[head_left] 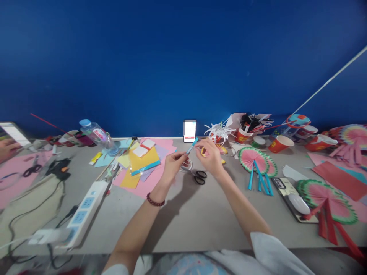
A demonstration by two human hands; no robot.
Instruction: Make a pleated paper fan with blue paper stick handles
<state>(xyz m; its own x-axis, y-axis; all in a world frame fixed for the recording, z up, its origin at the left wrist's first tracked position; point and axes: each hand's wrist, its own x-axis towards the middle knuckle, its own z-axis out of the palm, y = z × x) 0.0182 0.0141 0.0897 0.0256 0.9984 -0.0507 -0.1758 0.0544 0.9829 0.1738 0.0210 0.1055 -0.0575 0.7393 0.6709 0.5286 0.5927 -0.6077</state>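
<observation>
My left hand (172, 165) and my right hand (211, 156) are raised together over the grey table (183, 214). Between them they pinch a narrow blue paper strip (192, 145), the left at its lower end, the right near its upper end. The right hand also seems to have a small yellow piece (203, 152) under its fingers. Black-handled scissors (197, 176) lie on the table just below both hands. A dark red bead bracelet (155, 201) circles my left wrist.
Coloured paper sheets (142, 162) and a water bottle (97, 135) lie to the left, with a power strip (86, 204) and cables. Paper fans (258, 162) (323, 194), red cups (279, 144), a phone (189, 131) and another phone with a mouse (298, 202) are to the right. Another person's hand (7, 147) shows far left.
</observation>
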